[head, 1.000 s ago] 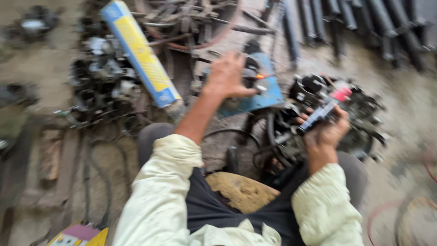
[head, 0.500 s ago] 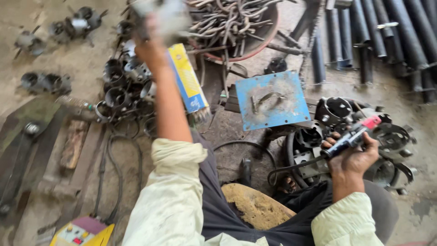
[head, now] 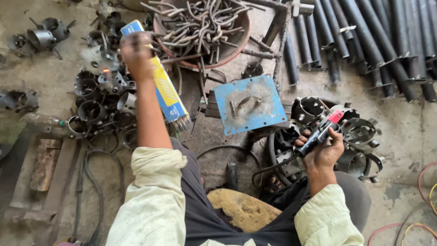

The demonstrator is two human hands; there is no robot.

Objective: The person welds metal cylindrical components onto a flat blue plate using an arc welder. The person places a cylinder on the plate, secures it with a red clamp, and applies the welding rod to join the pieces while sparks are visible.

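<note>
- Metal ring part (head: 102,59), blurred, is pinched in the left hand (head: 135,52) above the heap of parts (head: 98,107); a loose grip could drop it, scattering others.
- Right hand (head: 323,152) wraps its fingers around the electrode holder (head: 318,133), near the blue plate (head: 249,109); a stray touch might arc.

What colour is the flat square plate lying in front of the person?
Blue, scuffed and spattered with grey: the square plate, best seen in the head view.

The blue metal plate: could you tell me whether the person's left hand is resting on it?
No, the left hand is raised over the ring parts, away from the blue plate.
</note>
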